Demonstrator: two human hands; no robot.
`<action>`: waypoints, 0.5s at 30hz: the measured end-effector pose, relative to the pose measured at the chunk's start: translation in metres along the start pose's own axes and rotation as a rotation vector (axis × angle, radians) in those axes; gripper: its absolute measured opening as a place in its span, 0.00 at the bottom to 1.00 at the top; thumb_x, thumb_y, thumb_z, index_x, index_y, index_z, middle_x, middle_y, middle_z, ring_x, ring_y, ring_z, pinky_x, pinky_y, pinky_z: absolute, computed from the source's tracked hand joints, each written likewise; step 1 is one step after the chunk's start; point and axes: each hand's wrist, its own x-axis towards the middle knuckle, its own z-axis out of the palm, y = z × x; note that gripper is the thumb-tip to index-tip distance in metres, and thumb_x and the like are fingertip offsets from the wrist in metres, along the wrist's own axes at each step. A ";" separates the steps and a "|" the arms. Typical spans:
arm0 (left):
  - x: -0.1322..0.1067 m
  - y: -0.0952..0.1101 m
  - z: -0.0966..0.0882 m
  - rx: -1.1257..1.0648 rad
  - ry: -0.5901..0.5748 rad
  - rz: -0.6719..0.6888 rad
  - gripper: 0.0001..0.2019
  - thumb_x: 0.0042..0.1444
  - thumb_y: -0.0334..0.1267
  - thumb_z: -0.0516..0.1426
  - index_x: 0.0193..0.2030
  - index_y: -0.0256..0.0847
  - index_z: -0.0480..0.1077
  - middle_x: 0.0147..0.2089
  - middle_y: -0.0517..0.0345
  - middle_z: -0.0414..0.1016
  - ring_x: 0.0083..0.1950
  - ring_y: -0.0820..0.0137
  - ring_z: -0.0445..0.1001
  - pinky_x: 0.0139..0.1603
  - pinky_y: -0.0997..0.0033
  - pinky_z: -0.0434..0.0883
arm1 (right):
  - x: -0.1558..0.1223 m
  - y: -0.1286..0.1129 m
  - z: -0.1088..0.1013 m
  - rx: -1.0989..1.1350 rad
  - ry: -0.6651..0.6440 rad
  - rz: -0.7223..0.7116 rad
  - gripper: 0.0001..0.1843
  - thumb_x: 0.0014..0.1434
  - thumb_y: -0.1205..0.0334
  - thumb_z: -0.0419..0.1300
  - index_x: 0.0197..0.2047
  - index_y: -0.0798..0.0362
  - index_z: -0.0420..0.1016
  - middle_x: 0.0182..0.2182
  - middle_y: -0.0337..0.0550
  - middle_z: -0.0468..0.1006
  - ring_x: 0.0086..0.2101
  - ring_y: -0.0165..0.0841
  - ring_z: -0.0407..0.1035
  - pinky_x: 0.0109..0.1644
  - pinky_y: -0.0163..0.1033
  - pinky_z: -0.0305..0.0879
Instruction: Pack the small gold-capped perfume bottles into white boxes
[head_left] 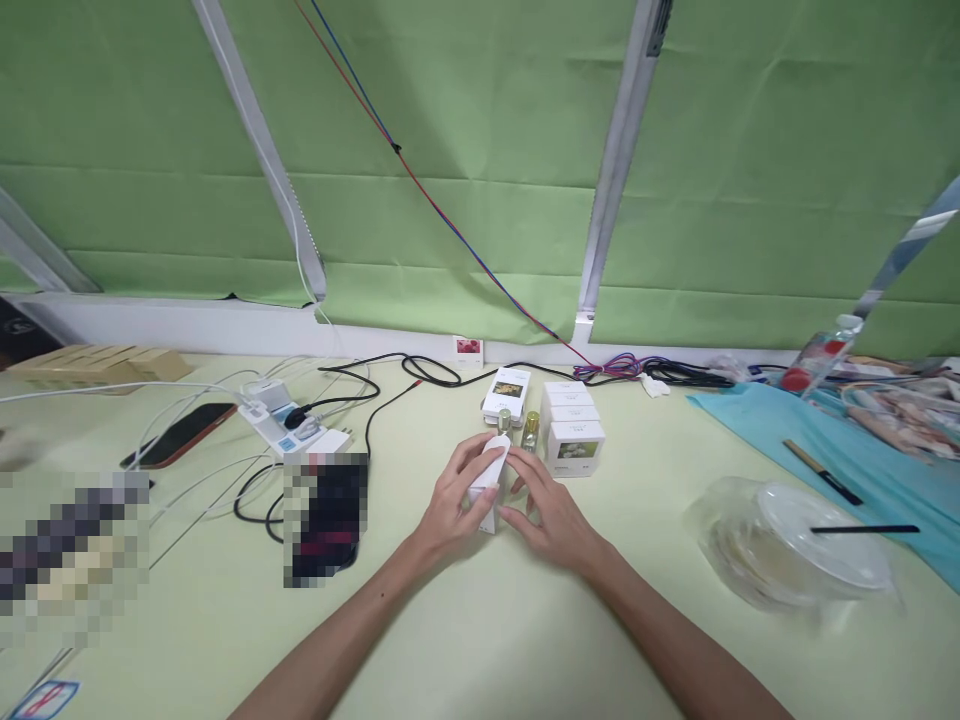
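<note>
My left hand (pixel 459 492) is closed around a small white box (pixel 487 520), with its thumb and fingers on both sides. The box's top flap (pixel 495 443) stands up. My right hand (pixel 551 510) is at the box's right edge, its fingers bent and apart, the index fingertip close to the flap; contact is hard to make out. Just behind the hands stand a small glass bottle with a pale cap (pixel 505 420) and another bottle with a gold cap (pixel 531 430). A white carton with a yellow flower picture (pixel 506 392) lies behind them. Several white boxes (pixel 576 446) form a row to the right.
A power strip with cables (pixel 277 420) and a phone (pixel 180 435) are on the left. A white plastic-wrapped container (pixel 817 535), a cutter knife (pixel 823 472) and a blue cloth (pixel 757 420) occupy the right. A clear bottle (pixel 825 352) leans at back right. Black cables (pixel 517 370) run along the back.
</note>
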 end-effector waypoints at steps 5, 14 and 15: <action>0.002 0.003 0.000 0.013 0.035 0.006 0.20 0.69 0.37 0.50 0.67 0.45 0.66 0.64 0.44 0.69 0.64 0.59 0.71 0.62 0.56 0.72 | 0.001 0.002 -0.001 0.031 -0.003 0.023 0.34 0.69 0.56 0.57 0.73 0.43 0.50 0.71 0.53 0.56 0.44 0.38 0.75 0.42 0.44 0.78; -0.004 -0.003 0.002 0.004 0.025 -0.066 0.20 0.70 0.37 0.48 0.66 0.40 0.63 0.66 0.41 0.71 0.66 0.59 0.71 0.64 0.57 0.71 | 0.001 0.003 0.000 0.089 0.046 0.048 0.32 0.69 0.55 0.57 0.72 0.44 0.51 0.69 0.56 0.59 0.42 0.37 0.74 0.36 0.42 0.78; -0.004 -0.003 0.002 0.002 0.024 -0.059 0.19 0.71 0.37 0.47 0.66 0.40 0.64 0.66 0.42 0.71 0.66 0.59 0.71 0.64 0.58 0.71 | 0.000 0.003 0.001 0.092 0.055 0.047 0.32 0.69 0.56 0.57 0.71 0.44 0.51 0.68 0.56 0.59 0.42 0.37 0.74 0.36 0.42 0.78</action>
